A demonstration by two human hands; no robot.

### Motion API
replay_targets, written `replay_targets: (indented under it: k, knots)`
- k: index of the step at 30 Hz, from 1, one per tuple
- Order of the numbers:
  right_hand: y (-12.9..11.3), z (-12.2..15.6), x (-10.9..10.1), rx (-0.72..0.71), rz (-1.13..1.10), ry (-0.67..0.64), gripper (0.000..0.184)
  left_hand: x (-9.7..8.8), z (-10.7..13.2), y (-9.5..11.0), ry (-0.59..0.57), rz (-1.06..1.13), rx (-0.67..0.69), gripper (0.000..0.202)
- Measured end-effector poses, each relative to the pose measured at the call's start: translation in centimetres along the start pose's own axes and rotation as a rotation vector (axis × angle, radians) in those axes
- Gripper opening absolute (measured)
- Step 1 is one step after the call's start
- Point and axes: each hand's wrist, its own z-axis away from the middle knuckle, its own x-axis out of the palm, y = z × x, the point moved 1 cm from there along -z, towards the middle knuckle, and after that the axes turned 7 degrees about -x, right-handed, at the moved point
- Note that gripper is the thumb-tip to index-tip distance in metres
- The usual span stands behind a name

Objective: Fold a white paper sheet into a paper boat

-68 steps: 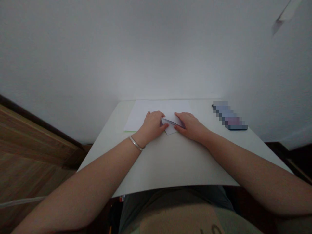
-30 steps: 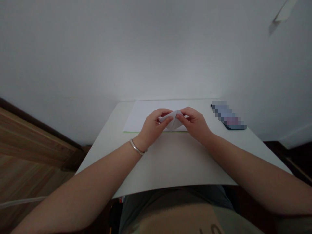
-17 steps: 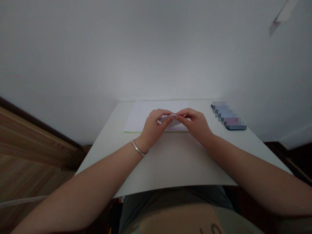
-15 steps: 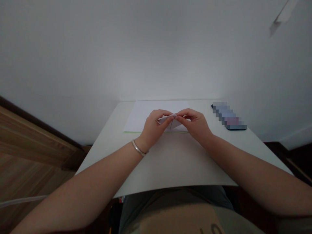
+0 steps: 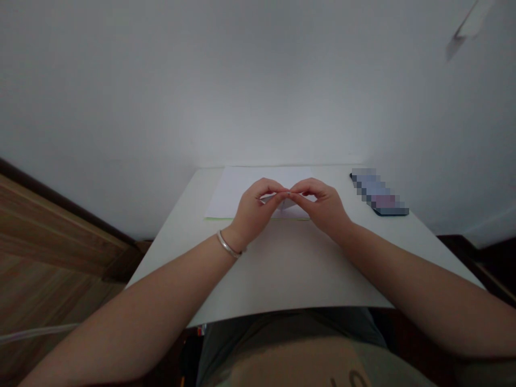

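Note:
A small folded piece of white paper is lifted a little above the white table, mostly hidden between my fingers. My left hand, with a silver bangle on the wrist, pinches its left side. My right hand pinches its right side. The thumbs and forefingers of both hands meet at the top middle of the fold. Just behind the hands a flat stack of white sheets lies on the table, with a green edge showing underneath.
A phone, its screen blurred out, lies at the table's far right near the wall. A white wall rises directly behind the table. Wooden flooring is at the left, and my lap is below the table's near edge.
The folded paper lay flat under both hands, then was lifted and opened into a tent shape. Since then my fingertips have drawn together and pressed it narrower.

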Motion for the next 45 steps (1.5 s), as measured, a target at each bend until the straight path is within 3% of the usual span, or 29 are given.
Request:
replay_targets:
  k: [7, 17, 27, 35, 45]
  knots:
    - [0.2, 0.0, 0.0, 0.004, -0.018, 0.019, 0.008, -0.3, -0.2, -0.1, 0.009, 0.017, 0.030, 0.013]
    - [1.2, 0.2, 0.0, 0.065, -0.094, 0.020, 0.009, -0.3, -0.3, -0.7, 0.022, 0.077, -0.058, 0.012]
    - [1.5, 0.1, -0.2, 0.225, -0.197, 0.101, 0.014, -0.5, -0.5, -1.6, 0.083, 0.187, -0.185, 0.011]
    - [2.3, 0.3, 0.1, 0.377, -0.530, 0.182, 0.021, -0.4, -0.7, -1.9, 0.096, 0.366, -0.335, 0.015]
    - [2.6, 0.2, -0.2, 0.517, -0.707, 0.275, 0.017, -0.7, -0.9, -2.2, 0.219, 0.488, -0.476, 0.014]
